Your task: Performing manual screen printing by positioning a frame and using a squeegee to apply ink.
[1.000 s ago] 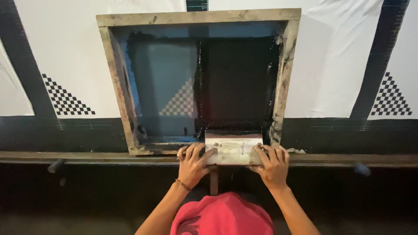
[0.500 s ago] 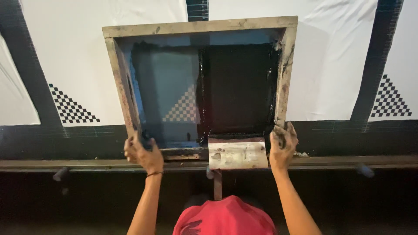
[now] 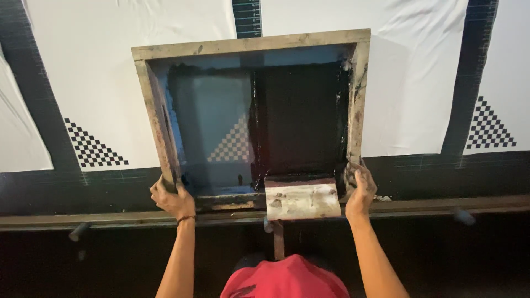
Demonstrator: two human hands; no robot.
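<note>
A wooden-framed printing screen [image 3: 251, 45] with ink-stained mesh lies over white fabric [image 3: 138, 66] on a long table. My left hand [image 3: 172, 197] grips the frame's near left corner. My right hand [image 3: 359, 190] grips its near right corner. A wide wooden squeegee [image 3: 302, 200] rests against the frame's near rail between my hands, with black ink pooled on the right half of the mesh. A faint checkered triangle shows through the mesh.
Printed black checkered triangles sit on the fabric at the left [image 3: 91, 146] and right [image 3: 488, 127]. A dark strip [image 3: 245, 16] separates the fabric pieces. A wooden rail [image 3: 441, 205] runs along the table's near edge. A red cap [image 3: 284, 278] is at the bottom.
Both hands left the squeegee and moved outward to the frame's two near corners. The squeegee stays resting on the near rail, and the frame has shifted slightly.
</note>
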